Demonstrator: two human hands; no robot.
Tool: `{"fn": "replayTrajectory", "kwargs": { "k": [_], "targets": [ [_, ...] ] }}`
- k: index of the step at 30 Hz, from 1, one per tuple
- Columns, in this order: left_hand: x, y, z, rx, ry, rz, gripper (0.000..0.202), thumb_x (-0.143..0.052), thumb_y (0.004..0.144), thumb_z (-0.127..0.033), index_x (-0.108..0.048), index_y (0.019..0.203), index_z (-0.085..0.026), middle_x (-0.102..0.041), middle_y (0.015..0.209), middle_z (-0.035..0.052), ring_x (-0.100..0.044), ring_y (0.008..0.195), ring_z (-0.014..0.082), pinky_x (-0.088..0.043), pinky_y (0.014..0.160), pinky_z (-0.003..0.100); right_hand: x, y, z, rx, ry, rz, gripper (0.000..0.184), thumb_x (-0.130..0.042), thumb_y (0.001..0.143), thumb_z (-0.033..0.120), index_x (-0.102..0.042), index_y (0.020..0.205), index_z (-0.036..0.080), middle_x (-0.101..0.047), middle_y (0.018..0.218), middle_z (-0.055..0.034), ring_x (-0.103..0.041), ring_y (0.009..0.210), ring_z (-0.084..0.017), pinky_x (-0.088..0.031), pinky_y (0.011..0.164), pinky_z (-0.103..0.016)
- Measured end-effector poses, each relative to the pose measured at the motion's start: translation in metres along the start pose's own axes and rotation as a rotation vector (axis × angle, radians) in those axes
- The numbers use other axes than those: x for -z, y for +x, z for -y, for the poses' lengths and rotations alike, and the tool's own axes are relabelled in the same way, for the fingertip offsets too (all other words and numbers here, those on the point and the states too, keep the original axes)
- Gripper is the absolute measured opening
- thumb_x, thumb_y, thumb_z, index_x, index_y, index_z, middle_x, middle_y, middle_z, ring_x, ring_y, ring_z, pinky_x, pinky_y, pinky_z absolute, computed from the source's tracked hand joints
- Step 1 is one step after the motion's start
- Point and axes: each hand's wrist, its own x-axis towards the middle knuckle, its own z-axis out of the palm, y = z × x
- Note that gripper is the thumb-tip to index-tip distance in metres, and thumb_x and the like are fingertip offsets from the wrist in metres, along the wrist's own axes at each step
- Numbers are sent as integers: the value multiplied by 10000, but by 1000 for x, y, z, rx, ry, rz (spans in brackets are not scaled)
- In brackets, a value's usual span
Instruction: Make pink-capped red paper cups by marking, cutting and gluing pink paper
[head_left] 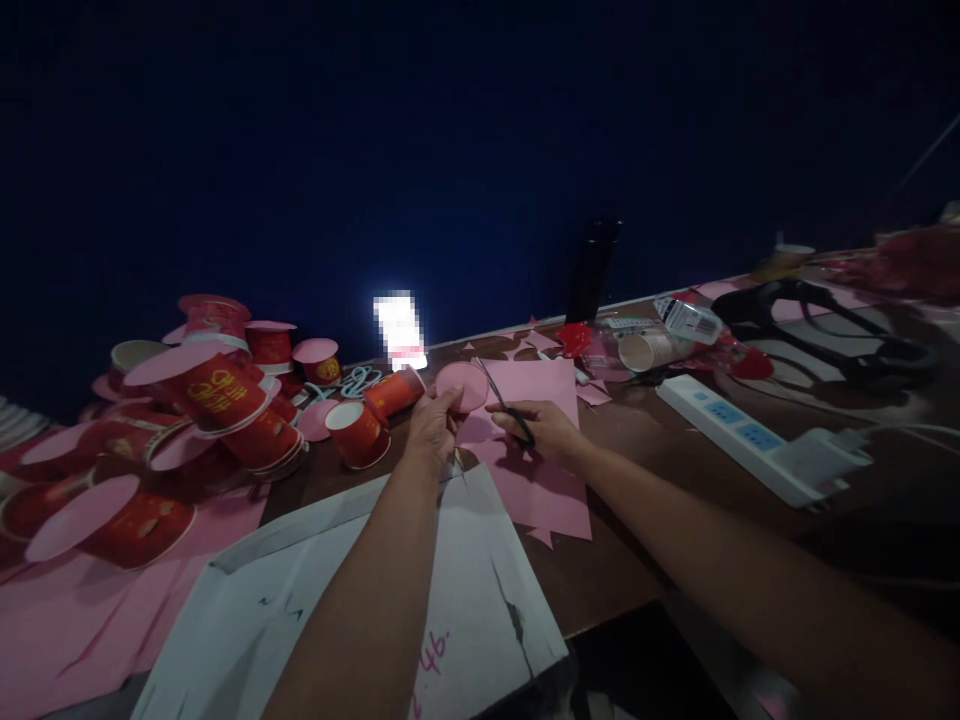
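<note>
The left hand (435, 425) pinches the pink disc (463, 387) at its near edge; the right hand (544, 430) grips the scissors (519, 424) just beside it. Probably light, thin and easily creased, the disc suits a gentle rim hold. Below, a pink sheet (544, 490) lies on the desk (630, 560).

Disc (466, 385) in left grip (433, 426), scissors (517, 418) in right grip (550, 430)

Held: a flat, round pink paper disc (469, 382) — and, at its three o'clock, black-handled scissors (517, 420), blades pointing toward eleven o'clock.
</note>
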Motion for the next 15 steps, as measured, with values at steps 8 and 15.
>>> {"fn": "replayTrajectory", "kwargs": {
  "k": [8, 15],
  "targets": [
    [1, 0, 0, -12, -2, -8, 335, -800, 526, -157, -546, 744, -177, -625, 644, -35, -616, 598, 106, -495, 607, 222, -1, -1, 1, -22, -23, -5, 496, -698, 757, 450, -674, 1139, 134, -571, 522, 23, -483, 438, -66, -342, 352, -155],
    [3, 2, 1, -28, 2, -7, 344, -806, 508, -154, -533, 716, -176, -616, 622, -48, -604, 577, 92, -482, 587, 203, -1, -1, 2, -14, -7, 13, 533, -713, 731, 484, -675, 1132, 134, -567, 525, 30, -469, 432, -59, -350, 365, -160]
  ]
}}
